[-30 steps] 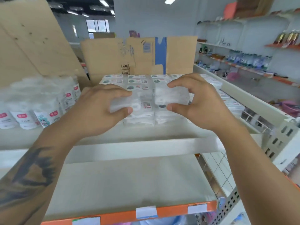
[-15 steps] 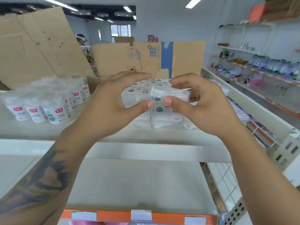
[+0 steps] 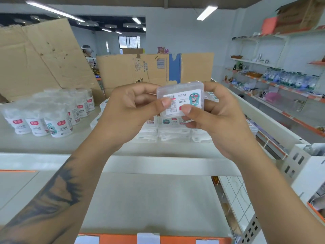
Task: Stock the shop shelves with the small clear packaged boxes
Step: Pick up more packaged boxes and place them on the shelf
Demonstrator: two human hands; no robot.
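In the head view, we find both hands raised at the centre of the frame, sharing one small clear plastic box [image 3: 182, 99]. Our left hand [image 3: 130, 111] pinches its left end, thumb on the printed label and curled fingers behind; our right hand [image 3: 216, 117] pinches the lower right, thumb pressed on the label, fingers wrapped round the back. The box is tilted with its label face toward us, and the print reads upside down, so we judge it is held up to check which way it should face before it goes down.

Just below and behind the hands, the stack of matching boxes [image 3: 174, 131] sits on the white upper shelf [image 3: 158, 148], labels up in neat rows; the held box is above it, not touching. Whether a second box hides behind the fingers we cannot tell.

At centre left, the round white tubs [image 3: 52, 118] stand grouped on the same shelf. Flattened cardboard [image 3: 149, 69] leans behind as a backstop. The lower shelf [image 3: 140, 199] fills the bottom centre
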